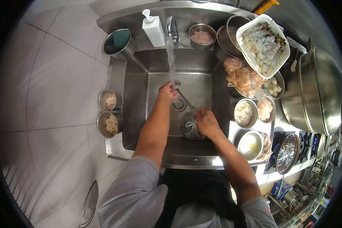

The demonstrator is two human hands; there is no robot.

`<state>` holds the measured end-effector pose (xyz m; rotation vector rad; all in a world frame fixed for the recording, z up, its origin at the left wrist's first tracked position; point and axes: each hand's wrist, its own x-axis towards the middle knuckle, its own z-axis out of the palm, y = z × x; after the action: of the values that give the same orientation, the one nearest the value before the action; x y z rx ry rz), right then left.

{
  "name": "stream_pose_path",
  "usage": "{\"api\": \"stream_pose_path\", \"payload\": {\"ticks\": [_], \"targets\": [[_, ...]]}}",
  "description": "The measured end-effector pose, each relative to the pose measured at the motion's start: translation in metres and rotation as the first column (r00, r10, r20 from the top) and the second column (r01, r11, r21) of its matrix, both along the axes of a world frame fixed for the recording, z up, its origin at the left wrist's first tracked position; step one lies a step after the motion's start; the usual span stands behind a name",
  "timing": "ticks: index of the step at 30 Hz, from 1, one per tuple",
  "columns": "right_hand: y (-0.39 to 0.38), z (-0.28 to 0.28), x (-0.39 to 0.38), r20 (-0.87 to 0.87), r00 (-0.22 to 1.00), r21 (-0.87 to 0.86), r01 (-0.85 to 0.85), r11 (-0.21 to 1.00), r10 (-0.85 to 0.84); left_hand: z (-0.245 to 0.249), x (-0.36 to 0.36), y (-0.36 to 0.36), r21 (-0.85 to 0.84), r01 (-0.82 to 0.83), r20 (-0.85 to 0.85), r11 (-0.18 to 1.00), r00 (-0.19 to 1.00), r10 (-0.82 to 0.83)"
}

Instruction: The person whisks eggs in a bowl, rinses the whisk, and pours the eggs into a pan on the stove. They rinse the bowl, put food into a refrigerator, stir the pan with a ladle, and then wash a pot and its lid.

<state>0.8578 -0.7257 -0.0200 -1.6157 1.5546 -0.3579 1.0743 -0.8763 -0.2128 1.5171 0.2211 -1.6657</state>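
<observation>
Under the stream from the faucet (pixel 171 28), my left hand (pixel 168 92) is closed around the upper end of a long, thin metal utensil (pixel 186 100). The utensil slants down across the sink, and its lower end goes into my closed right hand (pixel 206 121). Its working end is blurred by water and fingers, so its exact kind does not show. A tied clear plastic bag (pixel 190 131) with dark contents sits on the sink floor beside my right hand. The round drain (pixel 179 105) shows beneath the utensil.
The steel sink (pixel 136 106) has a white pump bottle (pixel 154 32) behind it. On the right stand bowls of food, a white basket of shrimp (pixel 264 45), bagged meat (pixel 244 78) and a large steel pot (pixel 311 91). A pan (pixel 287 154) sits on the stove. Two small bowls (pixel 109 124) flank the left.
</observation>
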Motion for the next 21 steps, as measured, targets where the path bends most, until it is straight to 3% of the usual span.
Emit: {"api": "stream_pose_path", "payload": {"ticks": [1,2,4,5,7,8,10,12,14,16,17,19,21], "targets": [[0.001,0.002,-0.001,0.001,1.0,0.002,0.003,1.0,-0.003,-0.002,0.003,-0.005,0.125,-0.011,-0.011,0.992,1.0,0.013],[0.001,0.003,-0.002,0.04,0.999,0.044,0.031,0.999,-0.033,-0.004,0.003,-0.005,0.128,-0.009,-0.01,0.992,1.0,0.01],[0.001,-0.001,-0.003,0.08,0.995,0.086,0.057,0.995,-0.064,0.005,0.002,-0.004,0.14,0.271,0.267,0.952,0.916,-0.3],[0.001,-0.01,-0.003,0.061,0.997,0.053,0.048,0.997,-0.051,0.009,0.0,0.0,0.14,0.272,0.27,0.952,0.915,-0.301],[-0.002,-0.007,0.0,0.044,0.998,0.022,0.036,0.999,-0.037,0.002,-0.003,0.006,-0.011,0.685,0.673,0.729,0.544,-0.501],[-0.005,-0.004,0.0,0.018,1.0,0.007,-0.01,1.0,0.01,-0.003,-0.007,0.009,-0.009,0.685,0.674,0.728,0.542,-0.502],[-0.009,0.002,0.003,-0.009,0.998,-0.007,-0.059,0.998,0.059,0.014,-0.02,0.016,0.148,0.731,0.954,0.666,0.072,-0.292],[-0.012,0.005,0.006,-0.056,0.998,0.084,0.041,0.996,-0.036,0.031,-0.015,0.016,0.162,0.775,0.955,0.611,0.031,-0.294],[-0.011,0.005,0.003,-0.041,0.999,0.067,0.023,0.997,-0.02,0.043,-0.005,0.015,0.178,0.817,0.956,0.549,-0.011,-0.293],[-0.009,0.007,0.001,-0.029,1.0,0.052,0.008,0.999,-0.007,0.044,0.008,0.008,-0.068,0.856,0.836,0.512,0.329,-0.439],[-0.007,0.01,0.001,-0.018,1.0,0.041,0.019,0.999,-0.018,0.041,0.013,0.002,-0.069,0.856,0.835,0.512,0.33,-0.44],[-0.006,0.015,0.0,-0.009,1.0,0.029,0.029,0.999,-0.029,0.021,0.02,-0.011,0.08,0.876,0.858,0.476,0.183,-0.48],[-0.006,0.019,0.001,-0.047,0.998,0.052,0.036,0.998,-0.034,0.03,0.007,-0.005,0.048,0.854,0.887,0.518,0.202,-0.416]]}}
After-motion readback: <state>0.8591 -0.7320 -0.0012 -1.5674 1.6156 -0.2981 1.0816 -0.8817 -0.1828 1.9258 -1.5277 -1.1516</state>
